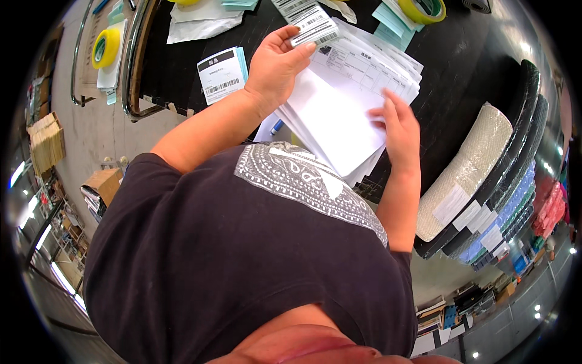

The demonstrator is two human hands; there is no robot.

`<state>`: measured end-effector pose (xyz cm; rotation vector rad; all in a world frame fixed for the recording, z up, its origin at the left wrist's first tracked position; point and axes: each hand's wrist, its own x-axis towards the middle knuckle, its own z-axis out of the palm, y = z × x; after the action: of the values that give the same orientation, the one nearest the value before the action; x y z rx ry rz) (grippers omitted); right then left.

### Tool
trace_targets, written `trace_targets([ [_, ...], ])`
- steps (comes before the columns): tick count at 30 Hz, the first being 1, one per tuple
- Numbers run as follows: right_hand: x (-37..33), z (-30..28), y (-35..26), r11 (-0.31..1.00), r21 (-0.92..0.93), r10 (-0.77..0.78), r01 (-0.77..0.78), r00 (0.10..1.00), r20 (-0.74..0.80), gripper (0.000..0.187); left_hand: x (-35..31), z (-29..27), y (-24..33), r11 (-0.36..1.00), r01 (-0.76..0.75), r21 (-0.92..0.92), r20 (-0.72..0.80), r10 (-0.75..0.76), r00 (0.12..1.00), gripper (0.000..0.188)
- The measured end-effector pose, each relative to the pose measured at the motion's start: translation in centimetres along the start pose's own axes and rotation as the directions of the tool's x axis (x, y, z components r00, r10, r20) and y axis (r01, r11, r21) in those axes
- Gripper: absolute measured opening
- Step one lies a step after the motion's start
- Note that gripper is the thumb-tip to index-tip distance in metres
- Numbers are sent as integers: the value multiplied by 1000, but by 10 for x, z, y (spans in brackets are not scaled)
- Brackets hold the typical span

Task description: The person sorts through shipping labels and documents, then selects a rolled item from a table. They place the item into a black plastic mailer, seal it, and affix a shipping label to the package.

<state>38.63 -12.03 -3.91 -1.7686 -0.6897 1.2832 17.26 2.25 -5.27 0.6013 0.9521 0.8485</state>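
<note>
My left hand point(271, 71) pinches a strip of white barcode labels point(315, 25) between thumb and fingers, above the far edge of a paper stack. Beneath both hands lies that stack of white sheets point(342, 124), fanned out a little. Printed forms with tables point(370, 65) show at its far end. Over the stack's right side hovers my right hand point(400, 127), its fingers apart, slightly bent and smeared by motion, with nothing visible in them. A small pile of labels with pale blue backing point(221, 74) rests left of my left wrist. The blue tip of a pen or marker point(277, 127) peeks out beside the sheets.
The black tabletop point(448, 73) carries a yellow tape roll point(424, 8) at the far right. Another yellow tape roll point(106, 48) sits left, past a metal rail point(127, 73). Wrapped rolls of material point(470, 170) stand along the right side. A cardboard box point(104, 185) is at the left.
</note>
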Motion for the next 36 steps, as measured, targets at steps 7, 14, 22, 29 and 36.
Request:
trace_targets([
  [7, 27, 6, 11, 207, -977, -342, -41, 933, -112, 61, -7, -5, -6, 999, -24, -45, 37, 25, 999, 41],
  [14, 7, 7, 18, 579, -735, -449, 352, 891, 73, 50, -11, -10, -3, 990, -82, -111, 24, 85, 996, 37],
  [22, -30, 11, 9, 754, -343, -501, 561, 828, 252, 52, 18, -36, 66, 941, -207, -267, 298, 285, 911, 31],
  [29, -21, 5, 13, 985, 69, -171, 158, 946, 276, 46, -1, -5, 18, 997, 11, -75, -31, -14, 999, 38],
  [36, 19, 18, 3, 327, -943, -260, -60, 954, -151, 68, -10, -13, 9, 998, 35, -53, 23, -33, 999, 41],
])
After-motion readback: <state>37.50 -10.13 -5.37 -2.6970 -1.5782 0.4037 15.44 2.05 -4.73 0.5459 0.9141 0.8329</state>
